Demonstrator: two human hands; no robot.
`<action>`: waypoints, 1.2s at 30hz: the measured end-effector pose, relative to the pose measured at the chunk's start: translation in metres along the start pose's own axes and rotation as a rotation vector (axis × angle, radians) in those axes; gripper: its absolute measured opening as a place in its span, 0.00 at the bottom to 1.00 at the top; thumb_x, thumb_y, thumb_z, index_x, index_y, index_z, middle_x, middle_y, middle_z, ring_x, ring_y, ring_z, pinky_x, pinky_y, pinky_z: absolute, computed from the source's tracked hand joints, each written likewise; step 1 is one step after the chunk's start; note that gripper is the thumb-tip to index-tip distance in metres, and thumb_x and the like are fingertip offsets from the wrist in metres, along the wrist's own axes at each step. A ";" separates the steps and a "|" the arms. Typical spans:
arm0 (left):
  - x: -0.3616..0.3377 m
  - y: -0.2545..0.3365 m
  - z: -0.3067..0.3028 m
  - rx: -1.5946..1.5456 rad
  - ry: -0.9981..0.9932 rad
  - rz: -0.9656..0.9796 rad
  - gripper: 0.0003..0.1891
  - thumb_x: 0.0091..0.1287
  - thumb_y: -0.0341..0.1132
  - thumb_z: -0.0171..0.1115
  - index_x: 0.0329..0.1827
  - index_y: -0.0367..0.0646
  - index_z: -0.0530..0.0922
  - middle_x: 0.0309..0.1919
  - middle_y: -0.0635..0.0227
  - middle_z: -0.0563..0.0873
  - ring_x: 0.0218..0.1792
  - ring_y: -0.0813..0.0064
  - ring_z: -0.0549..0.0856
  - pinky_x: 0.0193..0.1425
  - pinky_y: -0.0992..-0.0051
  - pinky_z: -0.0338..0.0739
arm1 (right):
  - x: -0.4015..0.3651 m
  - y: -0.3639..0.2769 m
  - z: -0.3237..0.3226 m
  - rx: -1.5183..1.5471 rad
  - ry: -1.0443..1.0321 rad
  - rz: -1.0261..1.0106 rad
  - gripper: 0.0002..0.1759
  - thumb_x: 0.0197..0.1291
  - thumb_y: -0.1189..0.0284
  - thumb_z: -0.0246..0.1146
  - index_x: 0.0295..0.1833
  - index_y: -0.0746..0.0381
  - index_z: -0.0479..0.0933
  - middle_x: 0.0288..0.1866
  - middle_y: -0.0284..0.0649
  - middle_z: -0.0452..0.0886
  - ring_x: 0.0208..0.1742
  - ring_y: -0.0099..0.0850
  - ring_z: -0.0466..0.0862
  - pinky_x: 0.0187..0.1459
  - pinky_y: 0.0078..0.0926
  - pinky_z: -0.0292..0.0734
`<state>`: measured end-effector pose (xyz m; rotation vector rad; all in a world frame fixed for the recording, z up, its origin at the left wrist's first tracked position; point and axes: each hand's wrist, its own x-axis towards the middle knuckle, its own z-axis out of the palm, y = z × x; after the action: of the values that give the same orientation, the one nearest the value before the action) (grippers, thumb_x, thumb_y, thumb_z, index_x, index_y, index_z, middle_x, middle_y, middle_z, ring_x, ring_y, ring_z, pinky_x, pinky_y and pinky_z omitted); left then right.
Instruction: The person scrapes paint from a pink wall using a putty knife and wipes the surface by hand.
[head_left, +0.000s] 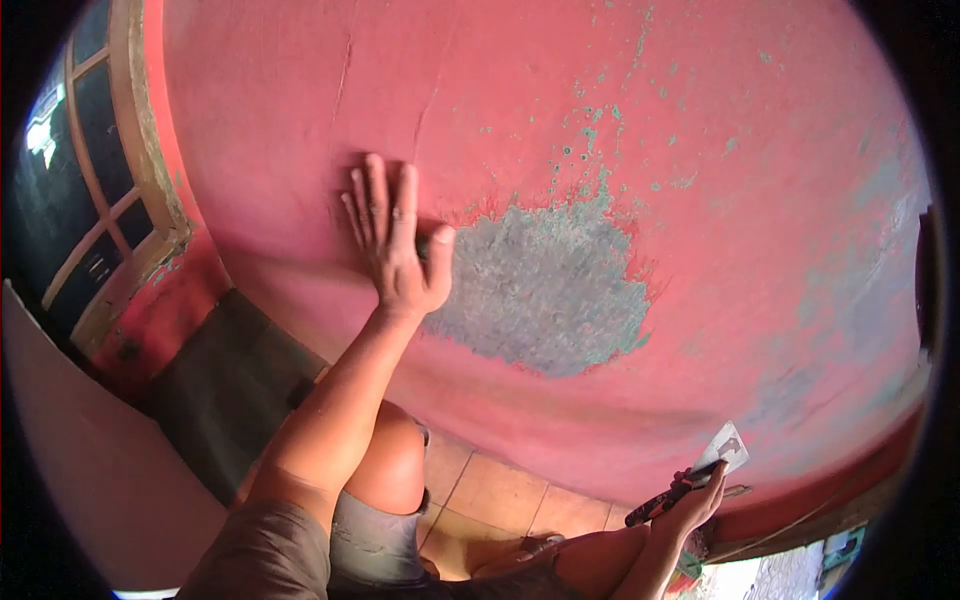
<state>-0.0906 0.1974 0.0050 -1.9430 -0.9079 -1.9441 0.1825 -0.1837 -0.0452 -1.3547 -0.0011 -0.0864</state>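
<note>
Head view: the left hand (395, 240) lies flat on the red wall (760, 200), fingers spread and pointing up, its thumb at the left edge of a bare patch (545, 285). There the red paint is off and a grey-green layer shows. The right hand (695, 505) hangs low at the right, well apart from the patch. It is closed around the dark handle of a scraper (690, 478), whose blade points up and is clear of the wall.

By the look of it, the stripping is at an early stage: one ragged patch is bare, and small flecks above it and to its right show the same under-layer. Most of the wall is red, including the cracked area above the left hand and the wide stretch to the right. A window (95, 190) stands at the left, with floor tiles (500, 490) below.
</note>
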 end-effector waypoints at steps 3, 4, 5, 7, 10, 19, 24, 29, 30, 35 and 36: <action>-0.006 -0.005 0.001 -0.030 0.031 -0.143 0.39 0.79 0.56 0.45 0.83 0.35 0.60 0.83 0.39 0.53 0.84 0.35 0.49 0.83 0.38 0.36 | 0.005 0.004 -0.002 0.012 0.000 0.009 0.28 0.74 0.49 0.62 0.59 0.65 0.78 0.32 0.38 0.77 0.26 0.29 0.79 0.30 0.27 0.75; -0.008 -0.003 0.001 -0.031 0.029 -0.136 0.40 0.79 0.57 0.45 0.83 0.34 0.59 0.83 0.38 0.52 0.84 0.35 0.49 0.83 0.38 0.35 | 0.007 0.007 -0.005 0.020 -0.002 0.011 0.28 0.74 0.49 0.62 0.59 0.65 0.78 0.32 0.38 0.77 0.26 0.30 0.79 0.30 0.28 0.75; -0.009 0.001 0.001 -0.029 0.027 -0.128 0.41 0.79 0.57 0.45 0.83 0.33 0.57 0.83 0.37 0.51 0.84 0.35 0.49 0.83 0.38 0.35 | 0.009 0.009 -0.006 0.029 -0.005 0.014 0.28 0.74 0.49 0.62 0.59 0.65 0.78 0.33 0.38 0.77 0.26 0.30 0.79 0.30 0.28 0.75; -0.014 0.005 0.000 -0.010 -0.008 -0.092 0.44 0.78 0.59 0.45 0.84 0.30 0.53 0.83 0.34 0.48 0.84 0.35 0.47 0.83 0.38 0.35 | 0.006 0.003 -0.002 0.033 0.021 0.043 0.24 0.73 0.51 0.62 0.58 0.62 0.78 0.32 0.36 0.76 0.27 0.28 0.78 0.31 0.26 0.75; -0.023 0.019 -0.002 -0.040 -0.096 0.053 0.47 0.77 0.61 0.47 0.83 0.26 0.51 0.83 0.31 0.46 0.84 0.33 0.44 0.80 0.32 0.32 | 0.006 0.004 0.002 0.062 0.022 0.046 0.21 0.73 0.54 0.62 0.57 0.60 0.78 0.34 0.35 0.75 0.28 0.27 0.77 0.31 0.24 0.74; -0.053 0.106 -0.014 -0.469 -0.841 0.649 0.42 0.74 0.66 0.50 0.88 0.60 0.52 0.87 0.76 0.51 0.86 0.71 0.52 0.85 0.40 0.37 | -0.003 -0.006 0.012 0.060 -0.032 0.062 0.22 0.72 0.50 0.62 0.47 0.60 0.76 0.30 0.35 0.73 0.27 0.28 0.77 0.31 0.26 0.73; -0.038 0.107 0.000 -0.143 -0.587 0.762 0.43 0.73 0.65 0.53 0.87 0.58 0.54 0.87 0.76 0.51 0.86 0.69 0.51 0.85 0.41 0.37 | -0.011 -0.008 0.015 0.055 -0.039 0.010 0.21 0.74 0.50 0.61 0.47 0.60 0.76 0.30 0.35 0.73 0.26 0.27 0.76 0.28 0.25 0.71; 0.005 0.044 -0.014 -0.088 -0.281 0.085 0.44 0.72 0.64 0.56 0.83 0.44 0.62 0.85 0.48 0.53 0.84 0.37 0.49 0.81 0.31 0.35 | -0.005 -0.002 0.011 0.051 -0.064 -0.021 0.21 0.75 0.52 0.60 0.51 0.61 0.78 0.32 0.34 0.74 0.24 0.25 0.74 0.27 0.23 0.70; 0.000 0.033 -0.011 -0.056 -0.248 0.061 0.44 0.72 0.64 0.56 0.82 0.41 0.63 0.84 0.41 0.53 0.83 0.31 0.49 0.80 0.29 0.34 | -0.002 0.002 0.007 0.057 -0.071 -0.017 0.21 0.75 0.52 0.60 0.52 0.61 0.78 0.31 0.33 0.74 0.25 0.25 0.75 0.27 0.23 0.70; -0.039 0.043 -0.001 -0.132 -0.370 0.102 0.44 0.73 0.63 0.55 0.82 0.39 0.60 0.84 0.43 0.53 0.83 0.35 0.50 0.79 0.27 0.34 | -0.001 0.007 0.009 0.055 -0.053 0.010 0.22 0.74 0.53 0.60 0.54 0.61 0.78 0.32 0.34 0.74 0.25 0.25 0.75 0.28 0.24 0.71; -0.048 0.046 0.001 -0.127 -0.404 0.205 0.44 0.73 0.64 0.55 0.83 0.42 0.60 0.84 0.47 0.54 0.84 0.39 0.50 0.79 0.28 0.35 | -0.002 0.008 0.011 0.054 -0.046 0.011 0.22 0.75 0.52 0.60 0.54 0.62 0.78 0.32 0.34 0.74 0.25 0.26 0.75 0.28 0.24 0.72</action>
<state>-0.0594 0.1507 -0.0297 -2.4493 -0.6494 -1.5588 0.1818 -0.1708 -0.0508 -1.3027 -0.0344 -0.0456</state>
